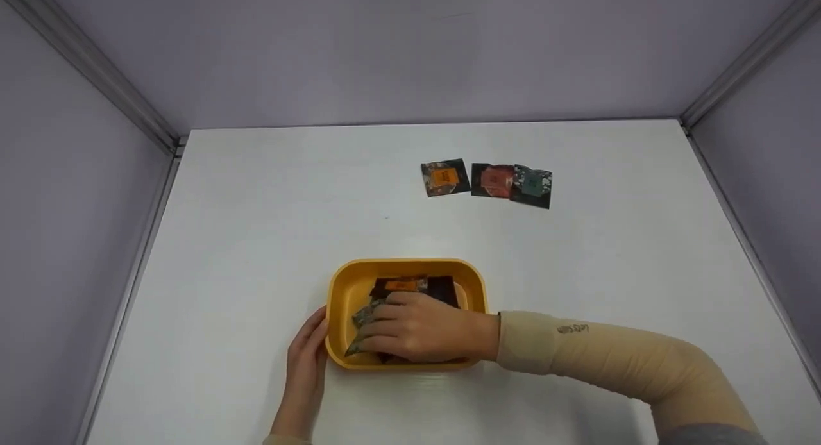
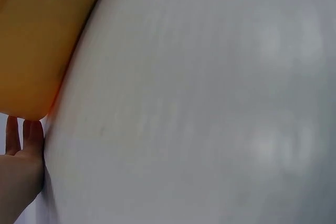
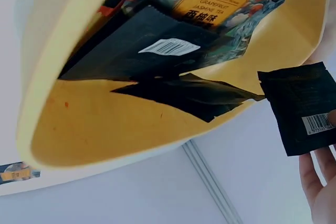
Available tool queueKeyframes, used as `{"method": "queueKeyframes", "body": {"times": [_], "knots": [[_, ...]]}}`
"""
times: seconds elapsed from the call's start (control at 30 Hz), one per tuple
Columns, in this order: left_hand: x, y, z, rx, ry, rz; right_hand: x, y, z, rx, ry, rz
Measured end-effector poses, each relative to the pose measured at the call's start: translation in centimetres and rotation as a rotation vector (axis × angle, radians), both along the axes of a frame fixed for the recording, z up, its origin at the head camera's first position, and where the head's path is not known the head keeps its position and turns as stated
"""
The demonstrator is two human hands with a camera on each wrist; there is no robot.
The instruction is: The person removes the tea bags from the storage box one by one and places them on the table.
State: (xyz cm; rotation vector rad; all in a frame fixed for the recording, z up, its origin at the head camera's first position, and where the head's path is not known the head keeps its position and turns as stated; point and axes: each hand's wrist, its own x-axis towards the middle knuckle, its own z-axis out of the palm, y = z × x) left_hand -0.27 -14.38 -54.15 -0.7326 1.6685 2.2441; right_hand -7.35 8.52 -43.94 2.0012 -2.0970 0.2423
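Note:
A yellow plastic bin [image 1: 346, 294] stands near the front of the table with several tea sachets inside. My right hand [image 1: 410, 326] reaches down into it from the right. In the right wrist view, that hand pinches a dark tea sachet [image 3: 296, 108] with a white barcode on its back, thumb on one face and fingers on the other. A sachet labelled grapefruit jasmine tea [image 3: 218, 6] lies in the bin beside other dark packets. Outside the bin, my left hand [image 1: 308, 355] rests on the left wall with fingers extended, fingertips against it in the left wrist view.
Toward the back of the white table [image 1: 256, 208] lie three sachets: one with an orange label [image 1: 446, 177], one with a red label [image 1: 492, 180] and one with a green label [image 1: 532, 187]. The last two overlap at their edges. Grey panels enclose the table's back and sides.

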Motion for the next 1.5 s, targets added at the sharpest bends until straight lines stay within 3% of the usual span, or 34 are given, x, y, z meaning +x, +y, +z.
{"method": "queueKeyframes", "body": {"times": [0.17,0.4,0.73,1.27,1.5], "knots": [[-0.1,0.1,0.0,0.008,0.014,-0.003,-0.4,1.9,1.0,-0.088,0.032,-0.011],[-0.5,0.2,0.1,0.023,0.059,0.04,-1.2,5.2,1.3,-0.192,0.123,-0.105],[-0.5,-0.2,0.3,0.015,0.068,0.002,-2.4,10.0,0.9,-0.24,0.053,-0.332],[-0.1,-0.2,0.0,0.034,0.046,0.016,-6.5,17.8,-1.2,-0.134,0.045,-0.546],[-0.1,-0.1,0.0,0.038,0.056,0.018,-9.0,22.2,-2.7,-0.112,0.107,-0.563]]}}
